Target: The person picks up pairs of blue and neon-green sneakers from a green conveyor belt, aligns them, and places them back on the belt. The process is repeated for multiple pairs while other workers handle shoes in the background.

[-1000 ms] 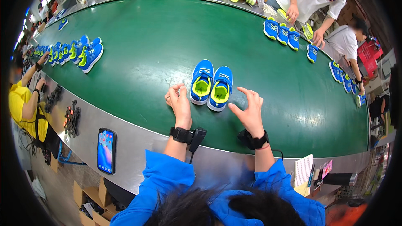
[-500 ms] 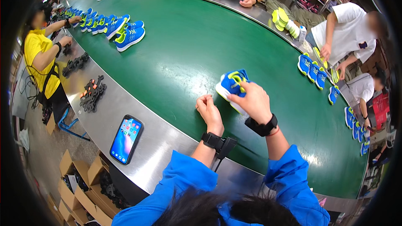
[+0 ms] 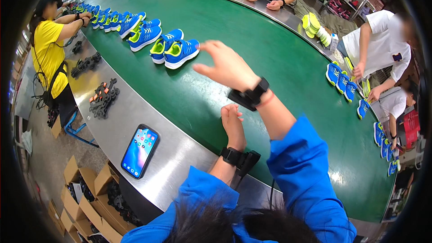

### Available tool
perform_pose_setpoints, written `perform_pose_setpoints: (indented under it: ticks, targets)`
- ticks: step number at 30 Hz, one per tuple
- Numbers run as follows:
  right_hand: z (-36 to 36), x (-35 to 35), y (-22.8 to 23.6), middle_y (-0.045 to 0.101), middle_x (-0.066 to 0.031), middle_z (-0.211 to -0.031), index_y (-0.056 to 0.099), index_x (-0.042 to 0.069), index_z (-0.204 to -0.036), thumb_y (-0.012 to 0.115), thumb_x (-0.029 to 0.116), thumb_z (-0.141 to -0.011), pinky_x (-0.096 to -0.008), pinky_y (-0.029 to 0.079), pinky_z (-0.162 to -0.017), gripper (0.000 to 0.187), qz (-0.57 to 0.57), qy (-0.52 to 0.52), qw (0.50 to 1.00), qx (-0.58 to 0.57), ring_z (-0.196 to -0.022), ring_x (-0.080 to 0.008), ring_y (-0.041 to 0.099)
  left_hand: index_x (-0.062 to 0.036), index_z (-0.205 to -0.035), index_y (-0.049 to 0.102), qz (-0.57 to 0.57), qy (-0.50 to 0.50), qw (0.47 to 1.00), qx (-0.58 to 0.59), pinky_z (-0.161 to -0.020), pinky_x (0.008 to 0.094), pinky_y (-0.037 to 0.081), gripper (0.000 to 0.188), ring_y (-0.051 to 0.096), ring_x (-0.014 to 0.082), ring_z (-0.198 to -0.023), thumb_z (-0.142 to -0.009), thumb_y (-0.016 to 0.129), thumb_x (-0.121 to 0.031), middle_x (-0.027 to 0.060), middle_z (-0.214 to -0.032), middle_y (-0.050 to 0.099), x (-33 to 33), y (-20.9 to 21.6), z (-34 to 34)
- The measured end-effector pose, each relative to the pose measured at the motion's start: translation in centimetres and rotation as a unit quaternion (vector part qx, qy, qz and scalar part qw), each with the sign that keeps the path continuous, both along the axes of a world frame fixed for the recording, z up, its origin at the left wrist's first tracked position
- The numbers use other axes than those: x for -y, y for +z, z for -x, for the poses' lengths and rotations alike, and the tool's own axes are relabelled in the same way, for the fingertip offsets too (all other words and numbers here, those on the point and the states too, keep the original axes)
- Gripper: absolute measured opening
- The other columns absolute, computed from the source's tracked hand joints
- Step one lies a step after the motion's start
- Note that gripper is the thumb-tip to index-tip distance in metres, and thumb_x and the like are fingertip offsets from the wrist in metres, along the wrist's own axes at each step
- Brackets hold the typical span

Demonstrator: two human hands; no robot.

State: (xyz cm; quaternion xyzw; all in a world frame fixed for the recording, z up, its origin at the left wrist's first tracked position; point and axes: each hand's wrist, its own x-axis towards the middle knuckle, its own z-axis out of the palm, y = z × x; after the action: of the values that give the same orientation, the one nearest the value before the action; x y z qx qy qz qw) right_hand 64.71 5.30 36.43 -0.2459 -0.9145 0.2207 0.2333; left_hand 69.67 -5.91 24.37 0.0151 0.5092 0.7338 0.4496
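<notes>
A pair of blue sneakers with lime lining and white soles stands on the green conveyor belt [image 3: 270, 90]. The nearer sneaker [image 3: 182, 55] points its toe at my right hand [image 3: 229, 68]. That hand is open, thumb apart from the fingers, and holds nothing. Its fingertips are right at the toe; whether they touch it I cannot tell. Partly behind stands the other sneaker [image 3: 173, 36]. My left hand [image 3: 234, 128] hovers low over the belt's near edge, fingers curled in, with nothing showing in them. Both wrists wear black straps with small devices.
A row of blue sneakers [image 3: 130, 23] runs up the belt's left side. On the metal ledge lie a phone [image 3: 140, 150] and black clip-like parts [image 3: 103, 99]. A person in yellow [image 3: 50, 54] works at left; others stand across the belt. Several blue sneakers [image 3: 342, 81] line the far-right edge.
My right hand has let go of the sneaker and moved left and up. A pair now stands at the near end of the row. My left hand shifted slightly right and down.
</notes>
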Motion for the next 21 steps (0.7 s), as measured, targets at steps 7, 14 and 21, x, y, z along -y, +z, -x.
perform_pose_setpoints:
  ticks: [7,14,21]
  targets:
    - [-16.4,4.0,-3.3,0.065,-0.0194,-0.110,0.066,0.004,-0.115,0.067,0.039,-0.085,-0.0399,0.050,-0.086,0.047,0.204,-0.095,0.967,0.115,-0.100,-0.0327,0.063,-0.0088,-0.097,0.054,-0.023,-0.133,0.991,0.000,-0.051,0.0220,0.040,0.011,0.052,0.0083,-0.060,-0.097,0.050,-0.019,0.0022,-0.083,0.056,0.1,0.1,-0.4]
    - [-31.5,-0.9,-4.6,0.063,-0.0146,-0.104,0.054,0.001,-0.123,0.069,0.027,-0.089,-0.0317,0.059,-0.069,0.045,0.417,-0.323,0.849,0.020,-0.084,-0.0191,0.067,-0.0078,-0.095,0.058,-0.010,-0.249,0.967,-0.054,-0.042,0.0198,0.036,0.011,0.051,0.0073,-0.050,-0.095,0.056,-0.018,0.0038,-0.080,0.058,0.3,0.5,-0.8]
    - [-46.8,-14.6,-12.7,0.039,-0.0253,-0.130,0.028,0.005,-0.129,0.055,-0.004,-0.089,-0.0523,0.060,-0.082,0.050,0.398,-0.483,0.643,-0.442,-0.123,-0.0399,0.046,-0.0061,-0.093,0.056,0.007,-0.291,0.953,-0.081,-0.044,0.0213,0.038,0.013,0.052,0.0094,-0.051,-0.097,0.054,-0.019,0.0033,-0.079,0.057,0.2,1.0,-2.1]
